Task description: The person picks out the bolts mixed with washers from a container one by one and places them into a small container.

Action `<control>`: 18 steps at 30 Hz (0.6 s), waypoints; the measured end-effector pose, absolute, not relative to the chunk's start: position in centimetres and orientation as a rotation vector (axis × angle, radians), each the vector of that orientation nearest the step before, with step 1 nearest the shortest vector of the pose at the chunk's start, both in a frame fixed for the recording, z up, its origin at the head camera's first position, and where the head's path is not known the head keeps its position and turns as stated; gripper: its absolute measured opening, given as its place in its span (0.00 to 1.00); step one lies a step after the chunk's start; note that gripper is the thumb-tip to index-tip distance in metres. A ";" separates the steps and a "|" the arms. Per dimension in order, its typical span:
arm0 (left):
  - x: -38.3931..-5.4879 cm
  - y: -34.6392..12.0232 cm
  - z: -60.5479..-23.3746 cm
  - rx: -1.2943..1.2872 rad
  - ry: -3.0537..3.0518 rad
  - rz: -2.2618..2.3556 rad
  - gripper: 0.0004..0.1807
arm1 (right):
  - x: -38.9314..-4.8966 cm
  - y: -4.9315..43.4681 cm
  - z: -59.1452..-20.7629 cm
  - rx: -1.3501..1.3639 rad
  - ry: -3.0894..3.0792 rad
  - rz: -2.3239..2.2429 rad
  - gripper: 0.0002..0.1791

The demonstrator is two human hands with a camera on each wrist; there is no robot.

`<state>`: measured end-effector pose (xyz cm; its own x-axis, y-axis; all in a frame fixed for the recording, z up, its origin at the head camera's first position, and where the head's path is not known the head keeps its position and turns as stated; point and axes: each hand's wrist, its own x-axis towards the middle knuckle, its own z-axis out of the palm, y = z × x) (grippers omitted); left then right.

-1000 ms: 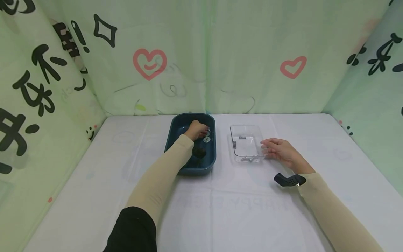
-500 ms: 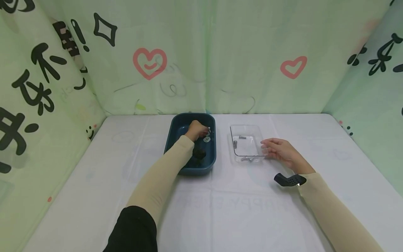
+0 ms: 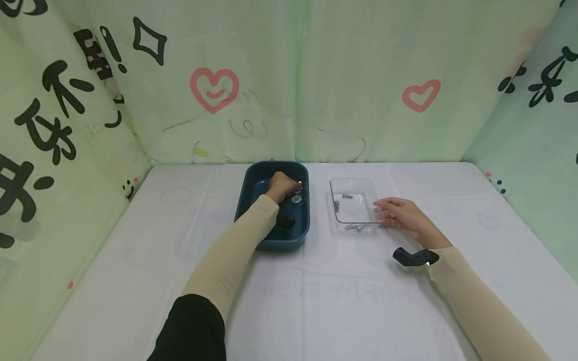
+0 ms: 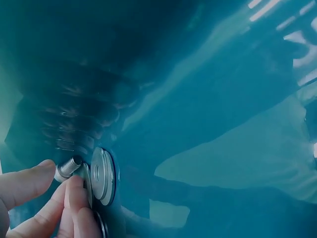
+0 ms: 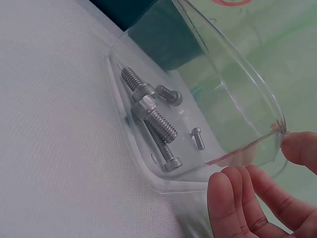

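Observation:
My left hand [image 3: 283, 187] reaches into a dark blue tray [image 3: 276, 246]. In the left wrist view, its thumb and fingers pinch a threaded metal screw [image 4: 69, 168]. Flat round washers [image 4: 101, 176] lie right beside those fingertips, and the head view shows one washer [image 3: 296, 199] nearer the tray's middle. My right hand [image 3: 402, 216] holds the near right corner of a clear plastic box [image 3: 334, 203], thumb at the rim and fingertips against the wall. Inside are several hex socket screws [image 5: 161, 125] of different sizes, plus a small screw [image 5: 197, 138] lying apart.
A dark round thing [image 3: 285, 219] sits in the tray beside the left sleeve; its kind is unclear. A white cloth [image 3: 352, 301] covers the table. Green printed curtains [image 3: 352, 75] enclose the back and sides. A black strap [image 3: 415, 257] is at the right wrist.
Both hands keep nearly the same place. The left hand stays in the tray at the screw and the right hand stays on the box; only the head view shifts very slightly.

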<state>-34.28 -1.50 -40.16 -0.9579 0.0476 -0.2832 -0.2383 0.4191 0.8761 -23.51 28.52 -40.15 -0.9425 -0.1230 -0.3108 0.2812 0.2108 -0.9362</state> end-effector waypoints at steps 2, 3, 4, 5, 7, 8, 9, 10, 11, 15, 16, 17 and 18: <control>-34.3 -1.5 -40.2 -0.165 2.419 1.550 0.13 | -23.5 28.5 -40.1 0.151 2.164 -1.795 0.13; -34.3 -1.5 -40.2 -0.165 2.420 1.548 0.13 | -23.5 28.5 -40.1 0.150 2.160 -1.798 0.12; -34.3 -1.5 -40.3 -0.167 2.421 1.546 0.13 | -23.5 28.5 -40.0 0.147 2.153 -1.802 0.11; -34.4 -1.5 -40.3 -0.167 2.420 1.546 0.12 | -23.5 28.5 -40.1 0.147 2.152 -1.801 0.12; -34.4 -1.4 -40.3 -0.164 2.419 1.547 0.12 | -23.6 28.5 -40.1 0.143 2.151 -1.798 0.16; -34.4 -1.4 -40.3 -0.162 2.421 1.549 0.12 | -23.6 28.5 -40.0 0.139 2.151 -1.796 0.17; -34.4 -1.4 -40.3 -0.159 2.426 1.546 0.12 | -23.6 28.5 -40.0 0.139 2.151 -1.795 0.18; -34.4 -1.4 -40.3 -0.158 2.435 1.538 0.11 | -23.6 28.5 -40.0 0.139 2.149 -1.796 0.18; -34.4 -1.4 -40.3 -0.156 2.446 1.528 0.11 | -23.6 28.5 -40.0 0.139 2.148 -1.797 0.18; -34.3 -1.4 -40.3 -0.157 2.474 1.486 0.10 | -23.5 28.5 -40.0 0.145 2.141 -1.808 0.13; -34.3 -1.4 -40.3 -0.156 2.475 1.481 0.10 | -23.5 28.5 -40.0 0.148 2.141 -1.809 0.12; -34.3 -1.4 -40.3 -0.153 2.471 1.483 0.10 | -23.5 28.5 -40.0 0.149 2.141 -1.809 0.11; -34.2 -1.4 -40.3 -0.151 2.467 1.484 0.10 | -23.5 28.5 -40.0 0.149 2.141 -1.810 0.10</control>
